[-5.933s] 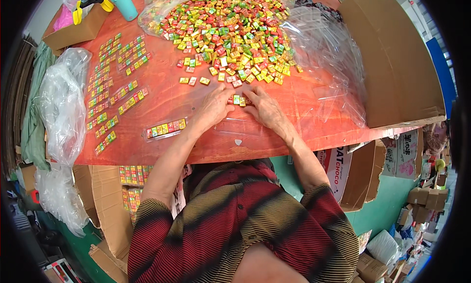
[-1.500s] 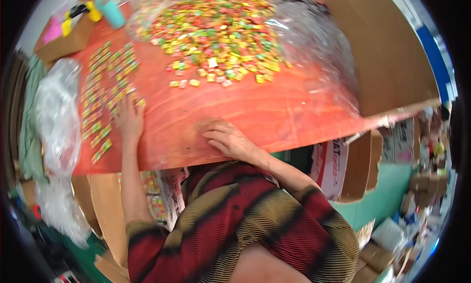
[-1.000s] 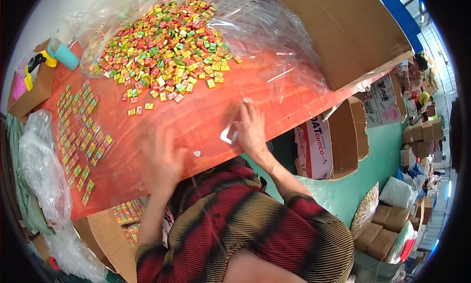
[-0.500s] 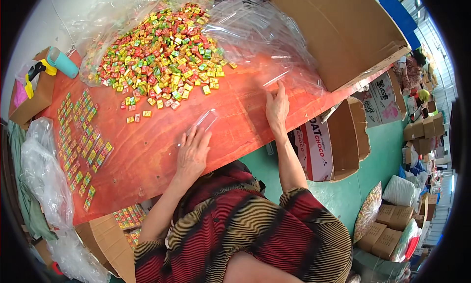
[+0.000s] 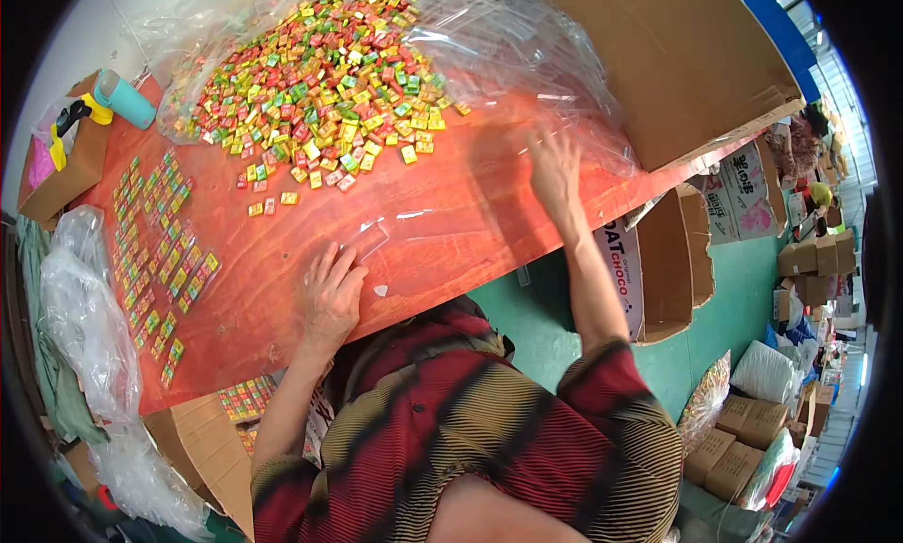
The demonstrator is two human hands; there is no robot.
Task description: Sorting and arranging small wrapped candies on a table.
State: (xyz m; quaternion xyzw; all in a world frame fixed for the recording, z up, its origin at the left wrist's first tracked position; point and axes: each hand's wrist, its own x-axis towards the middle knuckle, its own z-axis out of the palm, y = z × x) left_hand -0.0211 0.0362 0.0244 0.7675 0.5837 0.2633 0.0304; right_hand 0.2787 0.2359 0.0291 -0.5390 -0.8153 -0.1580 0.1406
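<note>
My left hand (image 5: 331,298) rests on the red tabletop (image 5: 442,251) with its fingers apart. Just beyond its fingertips lies a small clear plastic sleeve or tray (image 5: 373,236). My right hand (image 5: 557,171) is smeared by motion over the right side of the table, beside a clear bag (image 5: 536,39) of long transparent plastic pieces; whether its fingers hold anything is not clear. Ahead of both hands spreads a heap of small wrapped candies (image 5: 329,91) in red, yellow and green. On the left, rows of similar candies (image 5: 169,232) lie on the table.
A large cardboard box (image 5: 677,63) stands at the back right. At the far left are a small carton (image 5: 66,181), a teal bottle (image 5: 125,99) and a crumpled plastic bag (image 5: 85,308). Open cartons (image 5: 658,261) stand below the right edge. A white scrap (image 5: 380,290) lies near my left hand.
My left hand has shifted left and away from the clear sleeve. The right hand has moved to the right, toward the bag of plastic pieces. The view has shifted slightly.
</note>
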